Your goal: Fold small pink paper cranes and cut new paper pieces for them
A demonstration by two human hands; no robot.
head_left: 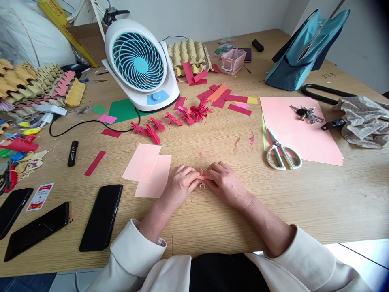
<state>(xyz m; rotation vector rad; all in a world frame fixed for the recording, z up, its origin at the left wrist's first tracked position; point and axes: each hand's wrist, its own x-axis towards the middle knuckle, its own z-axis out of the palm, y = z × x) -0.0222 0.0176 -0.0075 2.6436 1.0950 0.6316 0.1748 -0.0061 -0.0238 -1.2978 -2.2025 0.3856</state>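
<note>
Between my two hands, low over the table, is a small peach-coloured piece of cut paper [201, 185] with thin, leg-like strips sticking out above and below. The fingers of my left hand [181, 182] pinch it from the left. From the other side my right hand [225, 182] pinches it too, the fingertips almost meeting. Most of the piece is hidden by my fingers. Two pale pink paper sheets [142, 162] lie overlapping just left of my left hand. Beyond my hands, several folded red paper figures [156, 123] stretch in a loose row.
White scissors [282, 152] and keys [306, 114] rest on a pink paper stack [288, 109] at right. A white fan [138, 65] stands at the back. Phones [101, 217] and a black marker [73, 153] lie at left. Red paper strips [219, 95] are scattered behind the figures.
</note>
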